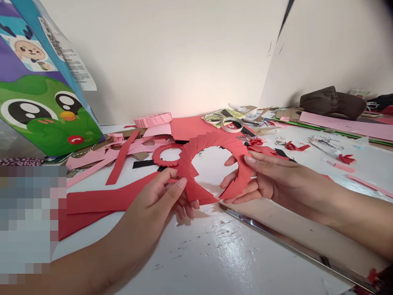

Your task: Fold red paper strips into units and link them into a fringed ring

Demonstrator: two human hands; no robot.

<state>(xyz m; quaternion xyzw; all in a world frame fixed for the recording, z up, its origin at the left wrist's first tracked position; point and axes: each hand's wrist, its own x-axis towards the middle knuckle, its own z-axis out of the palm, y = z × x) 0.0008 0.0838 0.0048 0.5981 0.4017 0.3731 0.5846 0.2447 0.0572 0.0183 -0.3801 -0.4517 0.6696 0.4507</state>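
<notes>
A large ring of overlapping red paper pieces [211,143] is held just above the white table [215,254] between both hands. My left hand [159,196] pinches its lower left edge with thumb on top. My right hand [260,178] grips the ring's right side, fingers curled under and thumb over it. A smaller red paper ring [167,155] lies flat behind the big one. A pink pleated paper ring [153,119] sits farther back near the wall.
Red paper sheets [98,203] and pink strips [92,162] cover the left of the table. A colourful cartoon bag [39,90] stands at far left. Tape rolls [231,124] lie at the back. A metal ruler [294,248] runs along the right front. Scraps and a brown pouch [333,102] lie at right.
</notes>
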